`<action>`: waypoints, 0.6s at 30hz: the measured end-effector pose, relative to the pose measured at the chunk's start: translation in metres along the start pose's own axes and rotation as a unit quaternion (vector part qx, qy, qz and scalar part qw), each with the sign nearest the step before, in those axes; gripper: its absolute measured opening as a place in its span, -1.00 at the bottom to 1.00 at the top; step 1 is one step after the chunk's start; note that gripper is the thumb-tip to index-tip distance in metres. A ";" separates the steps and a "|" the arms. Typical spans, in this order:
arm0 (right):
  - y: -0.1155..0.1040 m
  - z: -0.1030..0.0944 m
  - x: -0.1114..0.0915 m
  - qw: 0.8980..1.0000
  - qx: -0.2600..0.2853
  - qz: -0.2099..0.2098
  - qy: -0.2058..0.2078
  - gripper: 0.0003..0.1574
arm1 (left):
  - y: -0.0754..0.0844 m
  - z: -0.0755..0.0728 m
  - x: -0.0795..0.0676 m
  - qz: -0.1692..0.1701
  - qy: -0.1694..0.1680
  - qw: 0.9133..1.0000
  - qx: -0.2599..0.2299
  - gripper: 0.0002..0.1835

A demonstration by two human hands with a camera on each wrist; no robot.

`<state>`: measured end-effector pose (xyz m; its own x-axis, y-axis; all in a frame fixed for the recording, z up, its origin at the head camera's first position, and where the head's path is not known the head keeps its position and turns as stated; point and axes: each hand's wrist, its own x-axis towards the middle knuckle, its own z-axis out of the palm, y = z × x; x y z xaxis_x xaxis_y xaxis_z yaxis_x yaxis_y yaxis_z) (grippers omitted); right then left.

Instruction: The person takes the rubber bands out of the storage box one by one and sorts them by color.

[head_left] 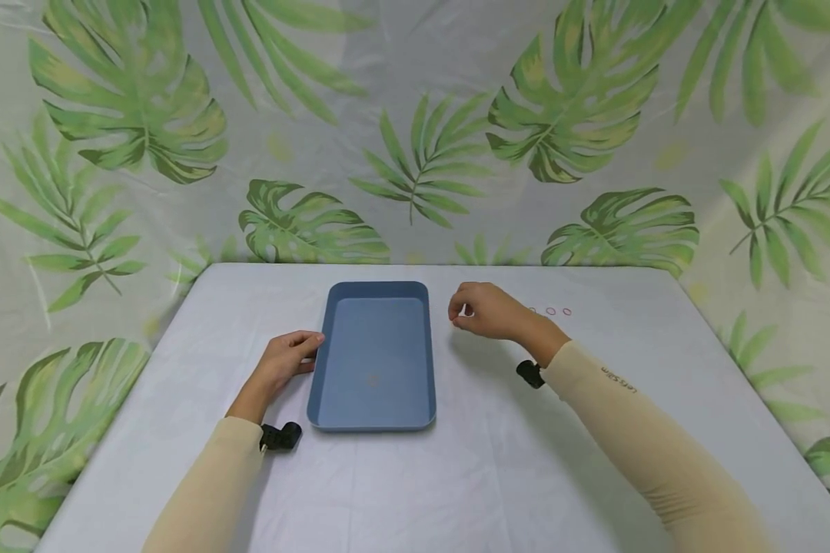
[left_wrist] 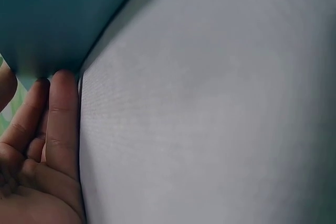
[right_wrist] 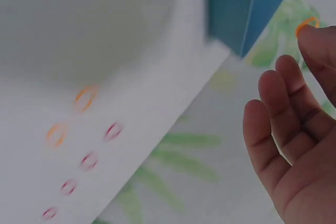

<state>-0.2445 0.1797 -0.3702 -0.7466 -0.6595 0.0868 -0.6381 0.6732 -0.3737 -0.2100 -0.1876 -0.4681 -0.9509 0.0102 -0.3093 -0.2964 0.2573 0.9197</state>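
A shallow blue-grey rectangular tray (head_left: 376, 346) lies on the white-covered table. At its left side, my left hand (head_left: 287, 359) holds the edge, with the thumb at the rim and the fingers (left_wrist: 64, 103) against the outer wall. My right hand (head_left: 487, 310) is raised just right of the tray, apart from it. Thumb and index finger there pinch a thin orange rubber band (right_wrist: 310, 20), while the other fingers are loosely bent. More bands lie flat to the right, including orange (right_wrist: 79, 98) and red ones (right_wrist: 83, 161). The right wrist partly hides them from the head view.
A white cloth covers the table (head_left: 470, 476). Behind it hangs a leaf-patterned curtain (head_left: 415, 177), which also runs along both sides. A small black wrist camera (head_left: 282, 437) is strapped to the left wrist, another (head_left: 529, 374) to the right.
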 end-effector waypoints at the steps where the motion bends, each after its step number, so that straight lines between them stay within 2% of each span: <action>1: 0.006 -0.003 -0.004 1.000 0.001 0.003 0.004 -0.95 | 0.000 0.000 0.000 0.000 0.000 1.000 0.001 -0.49; 9: 0.045 -0.022 -0.028 0.997 0.009 0.069 0.018 -0.95 | -0.001 0.000 0.001 -0.001 0.005 1.000 0.000 -0.50; 18: 0.060 -0.039 -0.037 0.989 0.020 0.144 0.013 -0.91 | -0.003 -0.002 0.002 -0.002 0.003 1.000 0.010 -0.50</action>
<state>-0.2626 0.2578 -0.3603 -0.9009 -0.4340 -0.0051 -0.3913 0.8173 -0.4228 -0.2106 -0.1898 -0.4710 -0.9502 0.0028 -0.3116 -0.2987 0.2769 0.9133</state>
